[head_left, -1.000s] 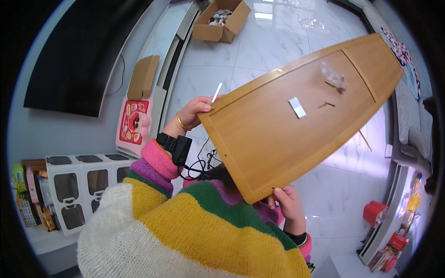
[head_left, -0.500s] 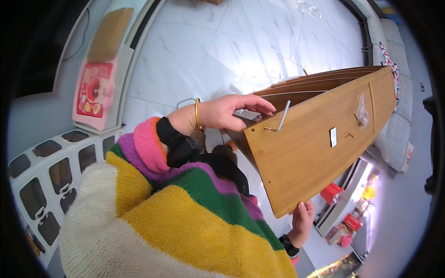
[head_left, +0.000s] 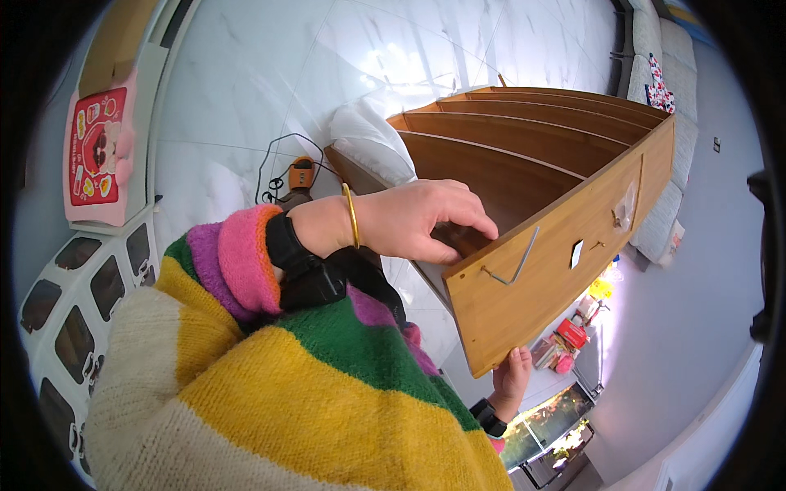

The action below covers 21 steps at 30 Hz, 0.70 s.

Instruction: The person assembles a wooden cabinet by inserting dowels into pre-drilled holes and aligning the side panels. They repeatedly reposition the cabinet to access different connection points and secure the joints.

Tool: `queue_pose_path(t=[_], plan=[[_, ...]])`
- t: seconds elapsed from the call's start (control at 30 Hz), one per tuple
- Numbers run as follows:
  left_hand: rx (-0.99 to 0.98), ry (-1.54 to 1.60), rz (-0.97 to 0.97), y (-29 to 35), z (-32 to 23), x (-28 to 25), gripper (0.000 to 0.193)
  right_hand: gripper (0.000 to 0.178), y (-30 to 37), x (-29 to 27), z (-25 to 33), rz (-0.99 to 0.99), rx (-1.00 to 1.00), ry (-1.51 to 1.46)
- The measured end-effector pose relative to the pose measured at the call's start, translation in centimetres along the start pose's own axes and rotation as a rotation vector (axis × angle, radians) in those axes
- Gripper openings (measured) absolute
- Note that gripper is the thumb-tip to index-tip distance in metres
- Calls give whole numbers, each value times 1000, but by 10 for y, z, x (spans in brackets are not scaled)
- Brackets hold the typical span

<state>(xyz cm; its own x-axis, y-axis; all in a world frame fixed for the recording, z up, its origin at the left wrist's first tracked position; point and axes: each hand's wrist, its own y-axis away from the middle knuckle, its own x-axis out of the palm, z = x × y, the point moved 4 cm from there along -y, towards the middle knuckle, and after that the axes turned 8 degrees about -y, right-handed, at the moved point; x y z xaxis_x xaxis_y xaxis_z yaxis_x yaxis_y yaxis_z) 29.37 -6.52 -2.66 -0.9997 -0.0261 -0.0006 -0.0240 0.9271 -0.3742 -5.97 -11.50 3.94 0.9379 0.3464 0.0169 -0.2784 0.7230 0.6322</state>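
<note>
Clock positions refer to the head view, with 12 o'clock at its upper edge. The brown wooden multi-compartment shelf unit (head_left: 491, 329) occupies the 3 o'clock side, tilted, with one flat side panel facing the wearer. Its long axis runs from the near end, between 7 and 8 o'clock, to the far end, between 1 and 2 o'clock. The open compartments lie on the panel's 10 to 11 o'clock side.

Right hand (head_left: 512, 373): gripping the panel at its near, lower corner, thumb on the outer face.

Left hand (head_left: 419, 214): open, with bent fingers and the thumb apart, at the panel's near, upper corner. Contact with the edge cannot be confirmed.

The silver L-shaped metal hex key (head_left: 526, 255) is at the panel face; its long arm points to 1 o'clock, its short arm to 10 o'clock. Farther along lie a small white rectangular piece (head_left: 577, 254) and a clear plastic bag (head_left: 627, 206). A white translucent sheet (head_left: 368, 135) lies at 11 o'clock from the left hand.
</note>
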Motion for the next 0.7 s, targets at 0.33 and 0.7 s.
queue_pose_path(t=[0.33, 0.7], plan=[[40, 115, -35, -3, 7, -8, 42, 32, 2, -9, -1, 7, 65, 33], [119, 137, -67, 2, 7, 1, 38, 30, 8, -2, 1, -72, 89, -5]])
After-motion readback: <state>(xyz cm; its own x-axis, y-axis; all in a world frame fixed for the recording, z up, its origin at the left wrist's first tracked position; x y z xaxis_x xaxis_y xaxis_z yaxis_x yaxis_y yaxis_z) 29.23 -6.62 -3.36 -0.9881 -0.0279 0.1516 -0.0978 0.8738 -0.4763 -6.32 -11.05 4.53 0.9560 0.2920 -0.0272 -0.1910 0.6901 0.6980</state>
